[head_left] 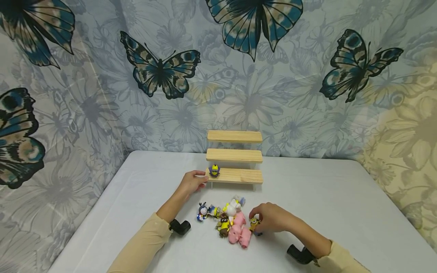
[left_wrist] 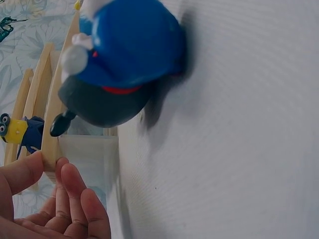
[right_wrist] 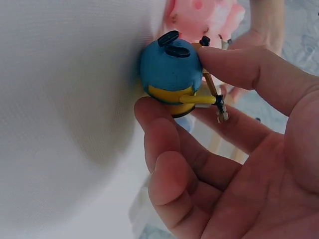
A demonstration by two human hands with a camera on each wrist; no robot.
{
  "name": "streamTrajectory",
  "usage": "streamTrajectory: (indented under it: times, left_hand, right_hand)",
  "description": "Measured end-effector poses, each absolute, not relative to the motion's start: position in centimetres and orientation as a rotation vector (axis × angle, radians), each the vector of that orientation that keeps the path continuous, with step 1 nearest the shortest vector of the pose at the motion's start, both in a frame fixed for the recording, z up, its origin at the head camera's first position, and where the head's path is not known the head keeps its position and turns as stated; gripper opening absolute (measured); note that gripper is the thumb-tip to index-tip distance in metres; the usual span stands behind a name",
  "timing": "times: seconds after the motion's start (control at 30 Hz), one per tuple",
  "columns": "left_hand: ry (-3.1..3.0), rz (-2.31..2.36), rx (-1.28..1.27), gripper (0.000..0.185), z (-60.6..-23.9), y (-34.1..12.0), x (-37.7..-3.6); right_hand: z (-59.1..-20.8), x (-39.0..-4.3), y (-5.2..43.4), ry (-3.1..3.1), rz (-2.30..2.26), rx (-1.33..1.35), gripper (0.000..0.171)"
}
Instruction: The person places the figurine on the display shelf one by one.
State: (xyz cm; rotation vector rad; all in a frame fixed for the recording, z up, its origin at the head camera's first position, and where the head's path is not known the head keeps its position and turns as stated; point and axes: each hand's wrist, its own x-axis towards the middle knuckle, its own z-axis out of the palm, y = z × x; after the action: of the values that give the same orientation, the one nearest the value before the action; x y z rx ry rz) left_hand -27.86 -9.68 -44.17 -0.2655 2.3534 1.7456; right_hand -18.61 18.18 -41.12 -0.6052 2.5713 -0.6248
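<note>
Minion (head_left: 254, 224), a small yellow-and-blue toy figure, sits pinched in the right hand (head_left: 270, 217) at the right edge of a pile of figures (head_left: 228, 219) on the white table (head_left: 341, 212). The right wrist view shows the thumb (right_wrist: 239, 64) pressing one side of its blue lower body and the index finger (right_wrist: 159, 124) the other, the remaining fingers loosely curled beneath; the toy (right_wrist: 174, 79) appears to be touching the tabletop or only just off it.

The figure looks like hard moulded plastic: light, stiff, smooth enough to slip, and probably not fragile apart from its thin arm and the small metal eyelet sticking out. The rounded trunk, where the fingers already sit, seems the safest place to hold; the arm and eyelet are likely too slight to carry it.

The left hand (head_left: 193, 182) rests at the left end of the lowest step of a three-step wooden stand (head_left: 235, 157), its thumb and fingertips (left_wrist: 67, 172) touching the plank's end, fingers fairly straight, not wrapped round anything. A second minion (head_left: 214, 170) stands upright on that step just beside the hand. A blue figure (left_wrist: 124, 55) lies near the left wrist camera. Butterfly-print cloth (head_left: 164, 72) hangs behind.
</note>
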Motion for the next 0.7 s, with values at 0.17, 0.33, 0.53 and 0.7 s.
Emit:
streamTrajectory:
  times: [0.17, 0.33, 0.53, 0.7]
  left_hand:
    - [2.351, 1.755, -0.263, 0.035, -44.2, -9.7, -27.85]
    - [2.343, 1.752, -0.264, 0.035, -44.24, -9.72, -27.85]
    - [2.337, 1.762, -0.258, 0.035, -44.24, -9.8, -27.84]
    - [2.338, 1.766, -0.255, 0.035, -44.27, -9.86, -27.89]
  right_hand:
    - [-41.13, -18.65, 18.39, 2.54, -0.641, -0.645, 0.029]
    - [-41.07, -18.61, 18.45, 2.523, -0.651, -0.638, 0.029]
    - [-41.15, -18.53, 18.56, 2.516, -0.667, -0.643, 0.026]
    - [-41.2, -18.6, 18.61, 2.509, -0.665, -0.64, 0.026]
